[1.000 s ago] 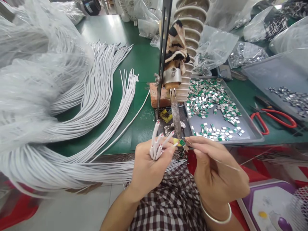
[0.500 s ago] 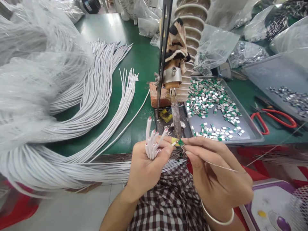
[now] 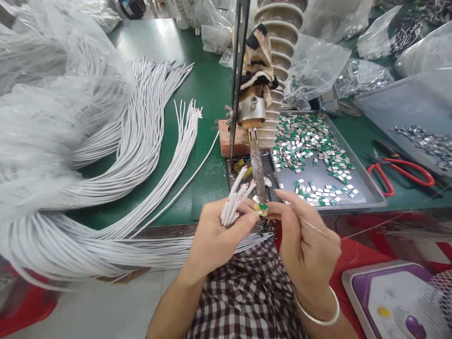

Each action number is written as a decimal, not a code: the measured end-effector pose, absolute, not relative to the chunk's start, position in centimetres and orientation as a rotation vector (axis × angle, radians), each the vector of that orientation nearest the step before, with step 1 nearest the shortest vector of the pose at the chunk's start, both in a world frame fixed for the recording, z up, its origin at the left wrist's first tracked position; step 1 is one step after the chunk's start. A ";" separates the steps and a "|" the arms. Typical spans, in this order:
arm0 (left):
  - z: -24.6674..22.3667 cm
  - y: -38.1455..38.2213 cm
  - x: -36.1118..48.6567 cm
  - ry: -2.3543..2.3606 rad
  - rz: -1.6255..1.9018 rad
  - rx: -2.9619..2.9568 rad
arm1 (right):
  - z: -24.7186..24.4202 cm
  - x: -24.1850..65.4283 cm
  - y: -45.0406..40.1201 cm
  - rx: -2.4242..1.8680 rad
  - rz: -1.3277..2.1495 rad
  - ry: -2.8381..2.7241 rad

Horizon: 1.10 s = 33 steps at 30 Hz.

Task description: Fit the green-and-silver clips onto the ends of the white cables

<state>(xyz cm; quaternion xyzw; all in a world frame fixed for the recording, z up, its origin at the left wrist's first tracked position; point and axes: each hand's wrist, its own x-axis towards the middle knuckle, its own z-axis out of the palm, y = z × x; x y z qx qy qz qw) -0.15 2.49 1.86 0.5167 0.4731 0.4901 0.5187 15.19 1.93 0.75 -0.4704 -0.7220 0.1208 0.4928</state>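
Observation:
My left hand [image 3: 221,235] is closed round a bundle of white cables [image 3: 235,202], whose reddish-tipped ends stick up above the fist. Yellow tape wraps one of its fingertips, beside a small green circuit board [image 3: 263,206] with a silvery end. Directly above that board hangs the tip of a clamped soldering iron [image 3: 259,181]. Whether the tip touches it, I cannot tell. My right hand [image 3: 307,240] keeps a thin solder wire [image 3: 312,227] between its fingers, and one of its fingers reaches the board's right side. The cable at the board is mostly hidden by fingers.
A metal tray [image 3: 367,200] of small green boards lies right of the iron, with red-handled pliers [image 3: 400,172] beyond it. A brick [image 3: 229,139] sits behind the iron's stand. Long white cables [image 3: 141,155] cover the left side. A ribbed hose [image 3: 280,52] rises behind.
The cable bundle has tilted to the right in my left hand. My right hand has shifted left, its index finger lifting away from the board, which has turned slightly under the iron.

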 end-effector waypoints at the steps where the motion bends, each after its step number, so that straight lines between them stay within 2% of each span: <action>1: 2.0 2.6 -0.1 1.120 1.203 1.223 | 0.7 15.1 1.9 -1.125 0.261 -1.725; 8: 2.5 2.9 -0.1 1.068 1.284 1.141 | 1.1 14.7 2.5 -1.006 0.057 -1.689; 14: 1.9 2.8 -0.2 1.011 1.312 1.050 | 1.3 14.5 2.3 -1.032 0.047 -1.688; 23: 1.7 2.3 -0.2 1.030 1.239 1.096 | 0.7 14.8 2.0 -0.959 0.303 -1.590; 28: 2.1 2.0 0.4 1.141 1.233 1.230 | 0.5 15.0 1.5 -1.109 0.568 -1.421; 33: 0.8 -0.1 0.4 1.163 1.056 1.443 | 0.9 16.1 0.8 -1.070 0.624 -1.288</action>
